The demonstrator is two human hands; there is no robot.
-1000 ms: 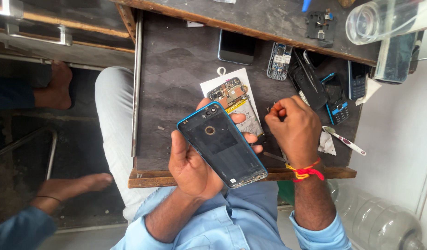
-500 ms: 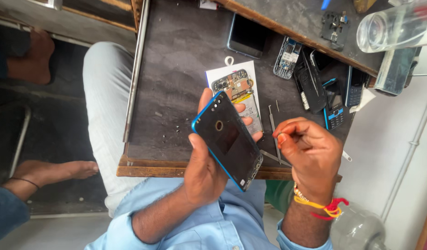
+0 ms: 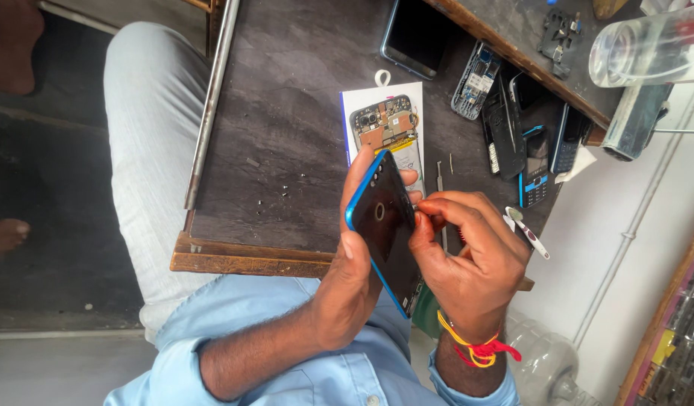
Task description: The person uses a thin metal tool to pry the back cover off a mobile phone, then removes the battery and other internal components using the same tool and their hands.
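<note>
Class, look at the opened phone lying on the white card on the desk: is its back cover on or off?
Off. The opened phone on the white card shows its bare circuit board and camera parts.

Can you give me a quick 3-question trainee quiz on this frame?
1. True or false: the left hand holds the blue-edged phone back cover.
2. Where are the right hand fingertips? A) on the cover's edge B) on the glass jar C) on the tweezers
3. What lies on the white card on the dark table?

Key: 1 true; 2 A; 3 an opened phone body, circuit board showing.
</note>
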